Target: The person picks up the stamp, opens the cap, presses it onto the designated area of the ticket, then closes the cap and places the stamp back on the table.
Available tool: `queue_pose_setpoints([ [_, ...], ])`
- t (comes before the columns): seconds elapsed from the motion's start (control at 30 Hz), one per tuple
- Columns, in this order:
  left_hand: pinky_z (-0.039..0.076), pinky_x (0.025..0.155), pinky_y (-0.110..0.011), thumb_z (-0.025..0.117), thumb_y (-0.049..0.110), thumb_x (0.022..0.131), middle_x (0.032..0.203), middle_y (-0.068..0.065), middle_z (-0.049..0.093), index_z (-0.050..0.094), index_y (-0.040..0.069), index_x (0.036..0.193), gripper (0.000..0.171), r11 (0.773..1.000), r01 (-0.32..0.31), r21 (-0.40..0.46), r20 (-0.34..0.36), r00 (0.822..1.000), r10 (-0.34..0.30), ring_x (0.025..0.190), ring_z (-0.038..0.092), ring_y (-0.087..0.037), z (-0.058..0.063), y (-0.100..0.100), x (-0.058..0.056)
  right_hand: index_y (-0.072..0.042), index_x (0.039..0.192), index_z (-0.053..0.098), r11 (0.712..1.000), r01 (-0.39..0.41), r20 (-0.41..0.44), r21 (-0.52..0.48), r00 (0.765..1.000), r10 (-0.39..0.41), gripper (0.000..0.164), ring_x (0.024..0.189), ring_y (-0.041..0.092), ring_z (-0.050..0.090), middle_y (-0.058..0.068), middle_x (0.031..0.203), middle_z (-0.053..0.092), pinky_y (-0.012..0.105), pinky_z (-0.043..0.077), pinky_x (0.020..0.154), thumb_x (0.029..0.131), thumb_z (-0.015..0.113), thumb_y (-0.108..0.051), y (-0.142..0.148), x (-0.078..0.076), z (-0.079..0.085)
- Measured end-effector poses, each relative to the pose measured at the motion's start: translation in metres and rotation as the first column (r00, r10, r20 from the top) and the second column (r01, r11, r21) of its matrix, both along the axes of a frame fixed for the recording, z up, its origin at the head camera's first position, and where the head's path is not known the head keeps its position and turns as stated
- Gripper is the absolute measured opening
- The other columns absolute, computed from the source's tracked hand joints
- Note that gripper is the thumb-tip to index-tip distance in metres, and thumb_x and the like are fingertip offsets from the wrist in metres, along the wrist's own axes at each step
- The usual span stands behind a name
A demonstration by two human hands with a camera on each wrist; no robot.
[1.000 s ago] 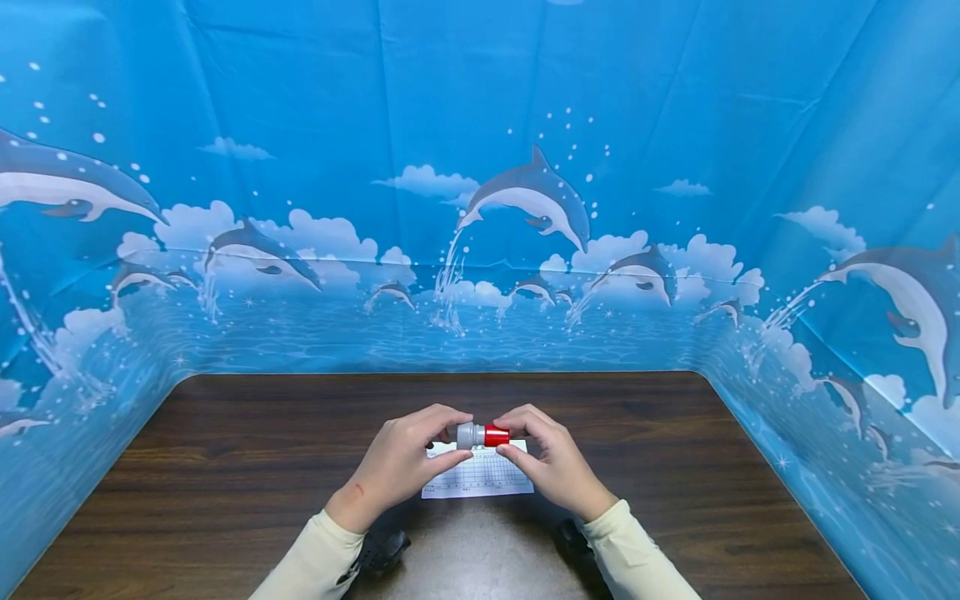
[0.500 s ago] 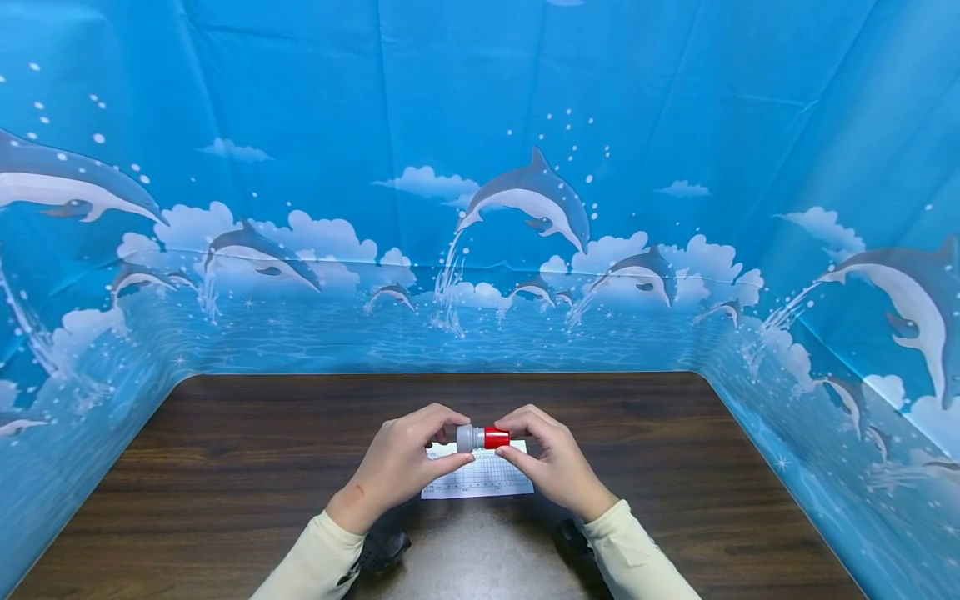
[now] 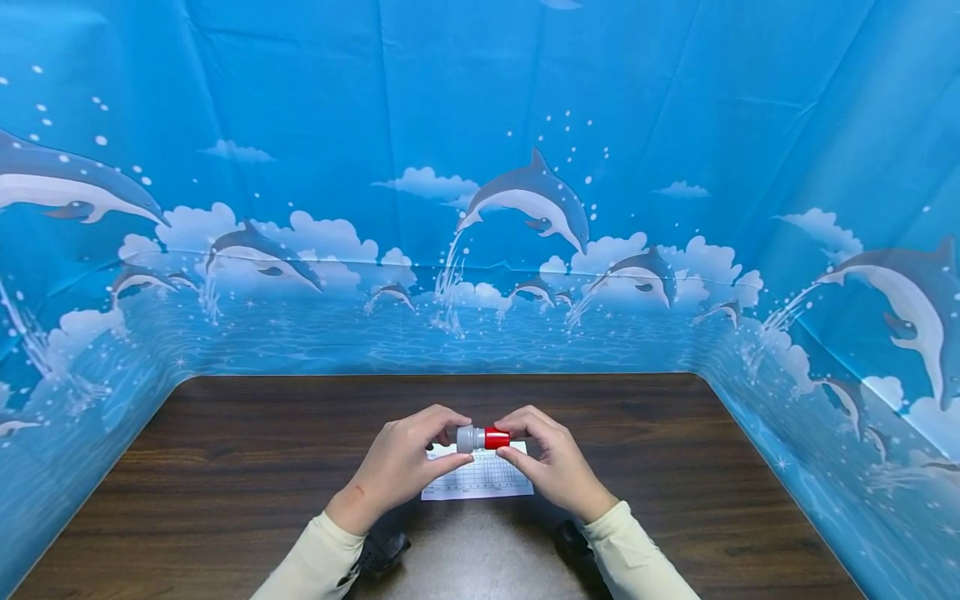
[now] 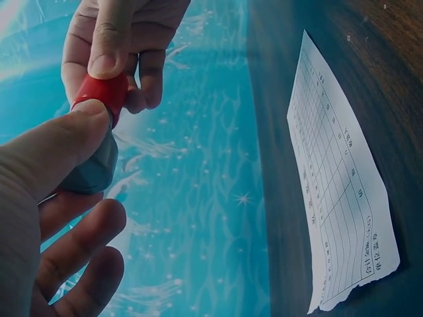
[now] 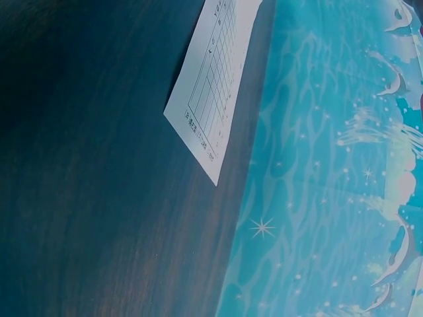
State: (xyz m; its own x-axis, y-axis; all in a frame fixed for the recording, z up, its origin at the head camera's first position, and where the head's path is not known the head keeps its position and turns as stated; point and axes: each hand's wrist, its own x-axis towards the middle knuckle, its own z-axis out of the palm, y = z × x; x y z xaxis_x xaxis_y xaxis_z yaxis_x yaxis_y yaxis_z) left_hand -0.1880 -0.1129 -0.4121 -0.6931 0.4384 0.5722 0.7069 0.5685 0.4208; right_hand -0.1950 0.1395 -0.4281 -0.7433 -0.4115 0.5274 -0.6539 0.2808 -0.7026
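Note:
Above the middle of the table, both hands hold a small cylinder with a grey body (image 3: pixel 467 438), a pale ribbed neck and a red end (image 3: pixel 497 438). It lies level, red end to the right. My left hand (image 3: pixel 405 454) pinches the grey body between thumb and fingers. My right hand (image 3: pixel 555 462) pinches the red end from the other side. In the left wrist view, the red part (image 4: pixel 106 92) sits against the grey part (image 4: pixel 96 165), with the left thumb by their join. Behind and below the hands lies a white printed slip (image 3: pixel 480 479) with a grid. The right wrist view shows no hand.
The dark wood table (image 3: pixel 262 467) carries the slip, which has a torn edge in the left wrist view. A blue dolphin-printed sheet (image 3: pixel 480 333) stands along the table's back and sides. Dark straps or devices (image 3: pixel 384 550) sit under the wrists.
The left fingertips have shifted very slightly on the grey body. Both hands otherwise keep the same hold and place, and the slip lies where it was.

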Motion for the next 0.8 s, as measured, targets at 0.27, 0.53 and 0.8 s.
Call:
queue_pose_setpoints([
  [0.27, 0.060, 0.067, -0.027, 0.093, 0.023, 0.079, 0.101, 0.007, 0.071, 0.073, 0.014, 0.119, 0.046, 1.000, -0.011, -0.005, 0.000, 1.000, 0.011, 0.077, 0.065, -0.011, -0.0001, 0.0018, 0.0007, -0.018, 0.117, 0.072, 1.000, 0.001, 0.005, -0.002, 1.000, -0.001, 0.037, 0.103, 0.014, 0.067, -0.005, 0.115, 0.069, 0.043, 0.061, 0.088, 0.086, 0.082, -0.001, 0.0017, 0.0000, -0.0010],
  [0.53, 0.059, 0.068, -0.026, 0.092, 0.024, 0.079, 0.102, 0.007, 0.071, 0.072, 0.014, 0.120, 0.046, 1.000, -0.002, -0.005, 0.012, 1.000, 0.002, 0.077, 0.066, -0.012, -0.0003, 0.0017, 0.0004, -0.018, 0.117, 0.072, 1.000, 0.001, -0.001, 0.001, 1.000, -0.001, 0.036, 0.103, 0.014, 0.068, -0.005, 0.115, 0.069, 0.046, 0.061, 0.088, 0.087, 0.082, -0.001, 0.0017, -0.0005, -0.0009],
  [0.8, 0.058, 0.064, -0.025, 0.094, 0.024, 0.077, 0.098, 0.008, 0.070, 0.073, 0.016, 0.117, 0.046, 1.000, -0.027, -0.007, -0.006, 1.000, 0.027, 0.074, 0.065, -0.013, -0.0012, 0.0017, 0.0004, -0.018, 0.117, 0.072, 1.000, 0.002, 0.001, -0.004, 1.000, -0.002, 0.037, 0.103, 0.014, 0.068, -0.006, 0.114, 0.069, 0.046, 0.061, 0.087, 0.086, 0.083, -0.001, 0.0017, 0.0000, 0.0005],
])
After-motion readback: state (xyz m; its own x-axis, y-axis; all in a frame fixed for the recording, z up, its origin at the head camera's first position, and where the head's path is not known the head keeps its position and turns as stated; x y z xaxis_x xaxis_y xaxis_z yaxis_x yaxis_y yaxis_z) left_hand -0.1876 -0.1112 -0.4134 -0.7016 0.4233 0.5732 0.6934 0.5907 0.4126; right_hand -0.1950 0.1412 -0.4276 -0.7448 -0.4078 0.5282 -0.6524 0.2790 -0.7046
